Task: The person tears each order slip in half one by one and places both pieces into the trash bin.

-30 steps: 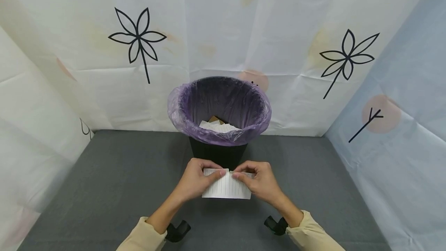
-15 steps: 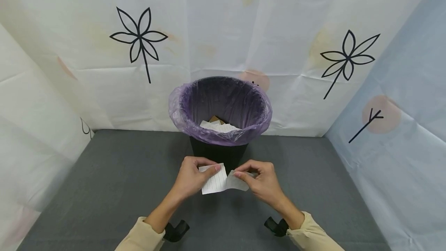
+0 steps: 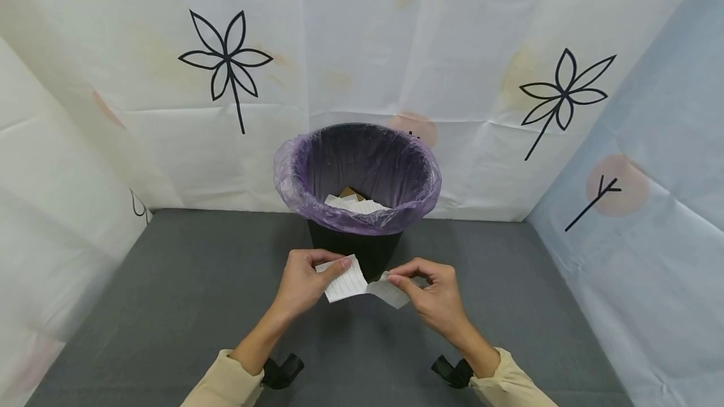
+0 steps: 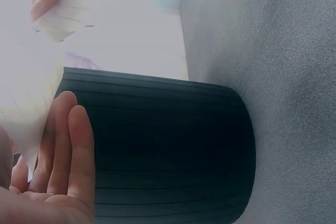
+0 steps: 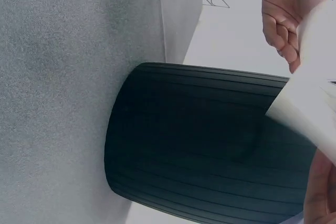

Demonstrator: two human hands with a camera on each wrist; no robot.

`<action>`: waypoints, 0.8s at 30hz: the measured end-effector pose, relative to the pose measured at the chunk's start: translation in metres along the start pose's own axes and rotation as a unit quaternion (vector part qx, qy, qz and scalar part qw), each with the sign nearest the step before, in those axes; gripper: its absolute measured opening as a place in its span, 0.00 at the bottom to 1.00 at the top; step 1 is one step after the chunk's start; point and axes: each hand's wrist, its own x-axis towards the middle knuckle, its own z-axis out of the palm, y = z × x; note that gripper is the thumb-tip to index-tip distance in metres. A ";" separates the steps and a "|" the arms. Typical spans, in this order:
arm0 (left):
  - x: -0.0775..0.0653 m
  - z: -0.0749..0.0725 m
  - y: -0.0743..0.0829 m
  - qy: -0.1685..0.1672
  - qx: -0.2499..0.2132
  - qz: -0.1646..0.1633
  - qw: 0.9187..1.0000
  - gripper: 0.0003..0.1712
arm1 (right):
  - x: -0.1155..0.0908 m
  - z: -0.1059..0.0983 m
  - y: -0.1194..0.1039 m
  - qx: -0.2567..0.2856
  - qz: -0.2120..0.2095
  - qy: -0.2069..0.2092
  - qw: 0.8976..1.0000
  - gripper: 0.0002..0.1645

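A small sheet of lined white paper [image 3: 346, 284] is held between both hands in front of the bin, torn from its top edge and still joined low down. My left hand [image 3: 302, 278] pinches the left half between thumb and fingers. The right half, twisted so its plain side faces up, is pinched by my right hand [image 3: 432, 291]. In the left wrist view the paper [image 4: 26, 77] looks overexposed, with the left fingers [image 4: 80, 129] behind it. The right wrist view shows the paper's plain side [image 5: 307, 106] between the two hands.
Just beyond the hands stands a black ribbed bin [image 3: 353, 240] lined with a purple plastic bag [image 3: 288, 174]. White paper pieces [image 3: 356, 205] and a brown piece [image 3: 349, 192] lie inside it. The grey table [image 3: 198, 300] meets white patterned cloth [image 3: 351, 49] behind.
The lined paper has gone from nearly flat to split down the middle. My left hand has moved left and up with its half; my right hand has moved slightly right, twisting the other half.
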 end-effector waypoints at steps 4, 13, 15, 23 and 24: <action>0.000 -0.002 -0.001 0.003 -0.007 -0.004 1.000 0.06 | -0.001 -0.002 -0.001 0.003 -0.008 0.014 1.000 0.15; -0.002 -0.004 -0.001 0.014 -0.023 -0.004 1.000 0.08 | -0.002 -0.007 -0.005 -0.006 -0.035 0.046 0.998 0.17; -0.003 -0.006 0.000 0.018 -0.021 -0.007 1.000 0.07 | -0.002 -0.009 -0.007 -0.010 -0.036 0.050 0.998 0.17; -0.007 -0.019 0.006 0.017 -0.019 0.010 1.000 0.07 | 0.003 -0.021 -0.013 -0.002 -0.053 0.049 0.997 0.15; -0.008 -0.022 0.007 0.017 -0.018 0.017 1.000 0.08 | 0.004 -0.023 -0.015 -0.002 -0.055 0.047 0.997 0.15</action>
